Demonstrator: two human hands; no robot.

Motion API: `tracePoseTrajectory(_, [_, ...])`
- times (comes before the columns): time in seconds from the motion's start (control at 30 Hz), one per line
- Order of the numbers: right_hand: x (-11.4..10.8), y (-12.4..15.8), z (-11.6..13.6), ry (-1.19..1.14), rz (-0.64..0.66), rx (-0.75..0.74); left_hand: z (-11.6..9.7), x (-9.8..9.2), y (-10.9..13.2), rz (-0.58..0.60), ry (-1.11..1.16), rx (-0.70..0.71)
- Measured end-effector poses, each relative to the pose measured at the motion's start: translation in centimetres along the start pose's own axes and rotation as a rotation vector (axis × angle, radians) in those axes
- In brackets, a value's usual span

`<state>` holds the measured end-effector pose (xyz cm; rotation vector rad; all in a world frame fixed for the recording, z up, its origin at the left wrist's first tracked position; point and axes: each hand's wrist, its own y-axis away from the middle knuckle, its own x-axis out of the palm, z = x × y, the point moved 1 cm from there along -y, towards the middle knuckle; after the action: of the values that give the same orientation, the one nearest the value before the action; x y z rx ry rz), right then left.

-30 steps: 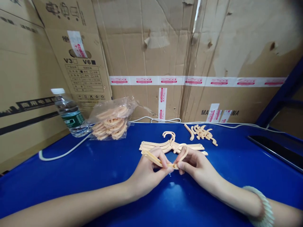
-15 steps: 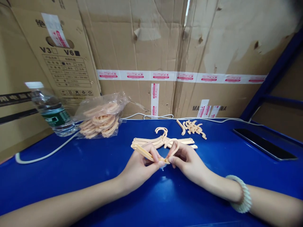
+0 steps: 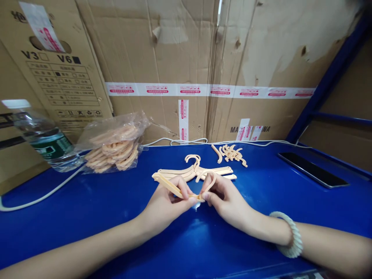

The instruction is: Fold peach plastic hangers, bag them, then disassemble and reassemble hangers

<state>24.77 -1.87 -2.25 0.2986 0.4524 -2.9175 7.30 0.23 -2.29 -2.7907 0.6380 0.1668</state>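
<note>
My left hand [image 3: 171,197] is closed on a cream plastic hanger arm [image 3: 167,183], which slants from upper left down to my fingertips. Between the fingers of my right hand [image 3: 223,193] is a curved cream hanger hook [image 3: 213,182]. The two pieces meet at the fingertips, where the joint is partly hidden. Just beyond my hands, several cream hangers [image 3: 177,171] with hooks lie together on the blue tabletop [image 3: 116,217]. Farther back on the right is a small pile of loose hooks [image 3: 232,153] with a longer piece beside it.
A clear bag of hanger parts [image 3: 116,145] sits at the back left, next to a water bottle [image 3: 48,139]. A black phone [image 3: 312,169] lies on the right. A white cable [image 3: 46,195] runs along the back and left. Cardboard [image 3: 162,112] walls the rear.
The view has shifted, so the surroundings appear farther left. Both hands keep the same grip on the hanger arm and hook, with hardly any movement between them.
</note>
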Motion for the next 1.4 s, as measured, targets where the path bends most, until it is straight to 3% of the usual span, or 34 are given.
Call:
tracePoseTrajectory(0.17, [-0.3, -0.3, -0.2, -0.09, 0.05, 0.038, -0.1, 0.0, 0.1, -0.014, 0.005, 0.005])
tracePoseTrajectory(0.33, [-0.8, -0.6, 0.1, -0.186, 0.133, 0.042, -0.6, -0.1, 0.5, -0.025, -0.041, 0.103])
tracePoseTrajectory(0.63, [-1.3, -0.7, 0.2, -0.362, 0.231, 0.192, -0.9, -0.3, 0.9, -0.024, -0.183, 0.255])
tracePoseTrajectory(1.0, [-1.0, -0.6, 0.2, -0.295, 0.189, 0.135, -1.2, 0.0, 1.1, -0.033, -0.299, 0.433])
tracePoseTrajectory(1.17, [-0.6, -0.4, 0.0, -0.272, 0.109, 0.074, -1.2, 0.4, 1.4, -0.026, -0.281, 0.388])
tracePoseTrajectory(1.4, [-0.6, -0.6, 0.5, -0.23, 0.085, -0.038, -0.9, 0.1, 0.4, -0.175, -0.021, 0.067])
